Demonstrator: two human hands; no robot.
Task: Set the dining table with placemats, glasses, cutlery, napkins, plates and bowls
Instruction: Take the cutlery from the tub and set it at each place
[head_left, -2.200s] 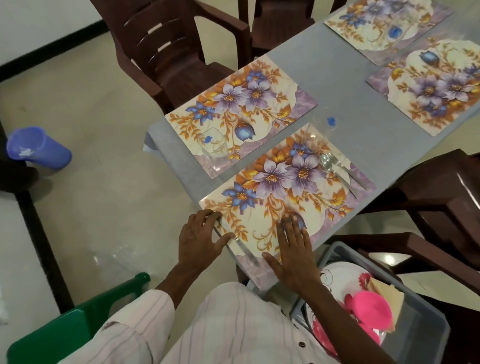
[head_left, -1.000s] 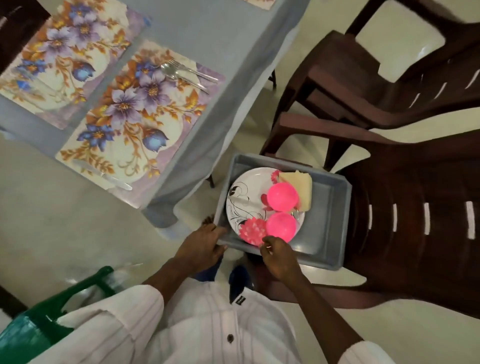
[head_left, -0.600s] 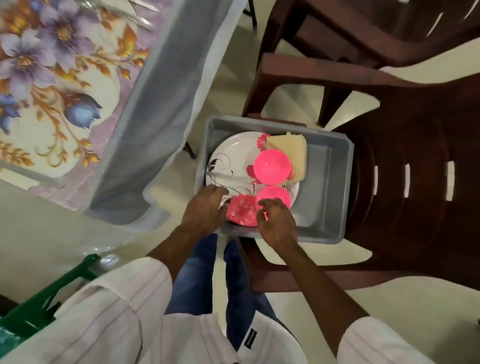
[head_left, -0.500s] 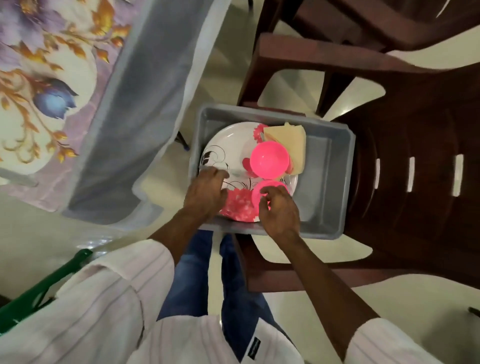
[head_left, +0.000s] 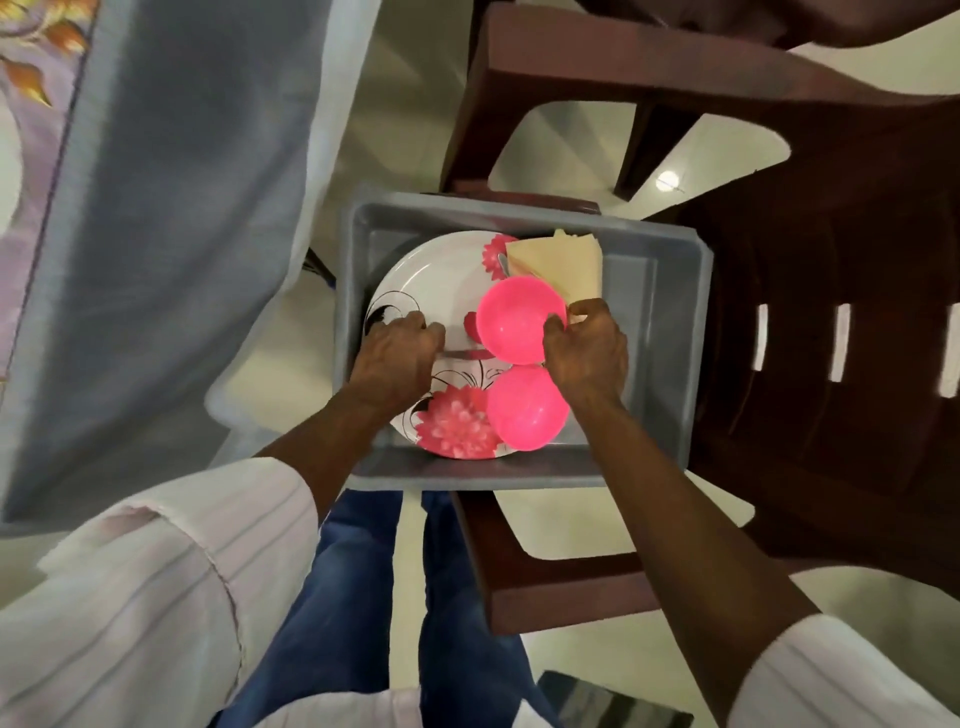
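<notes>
The right hand (head_left: 584, 353) has been shifted from the nearer round pink plastic bowl (head_left: 525, 408) to the farther pink bowl (head_left: 514, 318), grip closed on its 3 o'clock rim. What the left hand (head_left: 397, 358), curled on the flowered white plate (head_left: 431, 280), grips cannot be told. All is still held in the grey plastic tub (head_left: 670, 332), so laying is judged pending. No writing is legible.

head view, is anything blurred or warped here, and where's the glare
Head view: motion blur smears the tablecloth at left, while the plate and the upper pink bowl stay fairly sharp. Head view: the wide lens bows the edges of the grey tray and stretches the left sleeve at the bottom corner. Head view: one small round glare spot sits on the floor beyond the tray.
</notes>
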